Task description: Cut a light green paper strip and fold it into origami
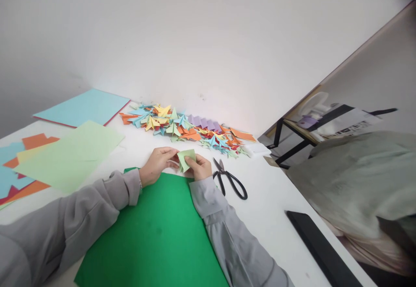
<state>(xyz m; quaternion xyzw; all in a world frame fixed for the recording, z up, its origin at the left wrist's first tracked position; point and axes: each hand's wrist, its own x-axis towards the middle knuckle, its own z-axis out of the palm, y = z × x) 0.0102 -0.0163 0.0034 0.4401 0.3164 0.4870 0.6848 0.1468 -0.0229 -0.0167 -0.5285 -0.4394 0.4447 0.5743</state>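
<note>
A small piece of folded light green paper (186, 160) is held up above the far end of the green sheet. My right hand (202, 166) pinches it, with the thumb pressed flat on its face. At the paper's left edge, the curled fingers of my left hand (157, 166) close on it, and their tips are partly hidden. Under my forearms lies a large dark green sheet (156, 230). Black-handled scissors (222, 172) rest on the table just right of my right hand, blades slightly apart.
Many folded paper planes (182, 127) are heaped along the wall. Light blue sheets (87, 107), a light green sheet (78, 153) and coloured scraps (35, 142) lie left. A black bar (318, 246) lies near the right edge. Beyond it is a person in a grey-green top (357, 183).
</note>
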